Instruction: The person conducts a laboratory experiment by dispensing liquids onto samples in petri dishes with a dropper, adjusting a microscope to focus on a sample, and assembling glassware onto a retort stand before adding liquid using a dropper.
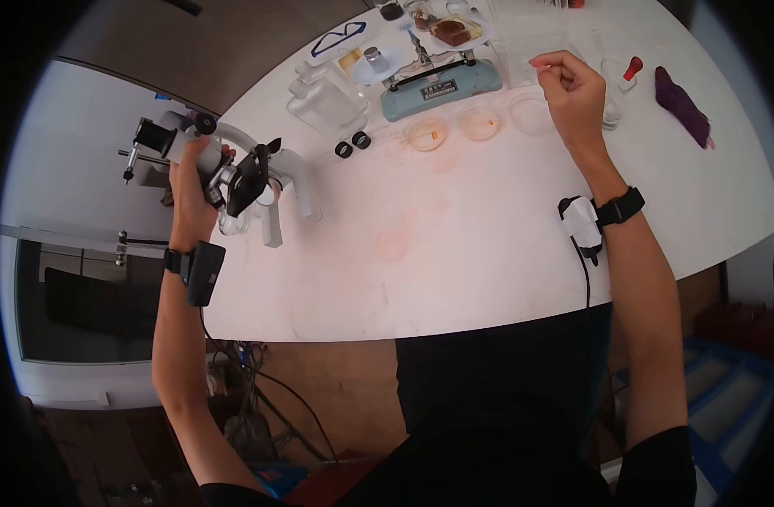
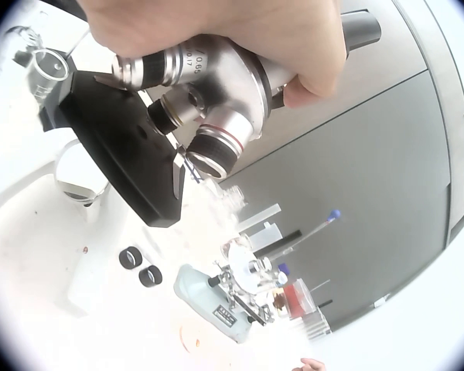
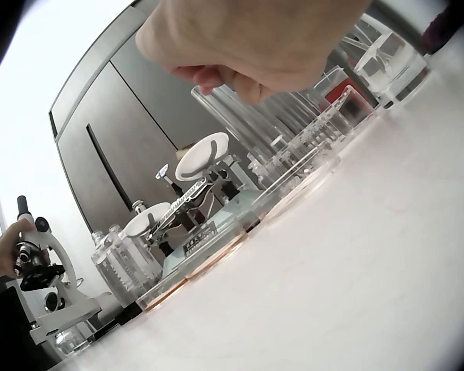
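At the table's left side, my left hand (image 1: 192,190) grips the upper part of a white-and-black microscope (image 1: 302,186). The left wrist view shows that hand (image 2: 240,27) curled around the head, just above the silver objectives (image 2: 220,139) and the black stage (image 2: 120,147). My right hand (image 1: 573,93) is raised over the back right of the table, its fingers curled, with no object visible in it. In the right wrist view this hand (image 3: 255,46) appears in front of upright glass tubes (image 3: 243,116); whether it touches them cannot be told.
A blue-green balance (image 1: 442,89) stands at the back, with clear bottles (image 1: 323,101) to its left. Petri dishes (image 1: 425,135) and two small black rings (image 1: 344,149) lie in front. A purple item (image 1: 683,108) and a red-bulbed dropper (image 1: 633,68) are at the right.
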Available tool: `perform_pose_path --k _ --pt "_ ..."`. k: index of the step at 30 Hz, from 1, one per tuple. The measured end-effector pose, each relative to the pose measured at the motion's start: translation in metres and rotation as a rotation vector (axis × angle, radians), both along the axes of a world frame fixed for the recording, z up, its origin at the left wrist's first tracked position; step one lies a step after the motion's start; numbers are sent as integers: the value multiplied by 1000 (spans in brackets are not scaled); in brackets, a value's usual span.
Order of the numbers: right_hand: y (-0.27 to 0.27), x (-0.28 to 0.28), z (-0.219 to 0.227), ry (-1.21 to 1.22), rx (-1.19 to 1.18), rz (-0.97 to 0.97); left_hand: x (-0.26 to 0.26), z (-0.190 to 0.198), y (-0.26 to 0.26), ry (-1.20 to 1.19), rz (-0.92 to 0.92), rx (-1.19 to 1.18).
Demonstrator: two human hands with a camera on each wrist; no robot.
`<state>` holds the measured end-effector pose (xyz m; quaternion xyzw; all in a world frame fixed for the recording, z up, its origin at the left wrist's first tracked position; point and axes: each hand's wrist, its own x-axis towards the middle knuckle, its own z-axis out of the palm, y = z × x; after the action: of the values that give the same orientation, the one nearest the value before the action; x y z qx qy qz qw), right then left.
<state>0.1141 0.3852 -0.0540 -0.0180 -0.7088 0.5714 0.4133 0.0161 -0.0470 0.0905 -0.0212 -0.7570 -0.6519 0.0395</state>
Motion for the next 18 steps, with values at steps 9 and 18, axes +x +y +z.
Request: perform_pose_path --k 9,18 --pt "1 -1 -4 -3 -22 25 77 8 70 -151 -60 110" --pt "-1 2 -4 3 -45 36 130 -5 143 -181 -244 61"
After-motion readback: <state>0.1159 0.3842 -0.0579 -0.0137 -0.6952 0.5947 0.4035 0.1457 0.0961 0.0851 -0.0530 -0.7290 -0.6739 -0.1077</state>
